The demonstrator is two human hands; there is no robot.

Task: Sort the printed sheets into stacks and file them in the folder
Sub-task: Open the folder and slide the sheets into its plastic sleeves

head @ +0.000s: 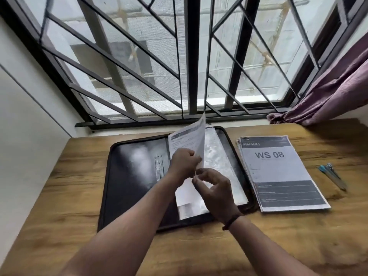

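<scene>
Top sheet beside folder: "BEDROOM 3", "WS 08"

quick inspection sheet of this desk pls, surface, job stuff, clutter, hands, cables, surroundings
surface: wooden table, wood grain.
job's things: black folder open flat; printed sheet lifted over it; stack of sheets, "WS 08" on top, right of the folder.
clutter: pens near the right edge.
grippers: left hand holds the sheet; right hand pinches its lower edge.
cables: nothing seen.
surroundings: barred window, purple curtain, white wall.
</scene>
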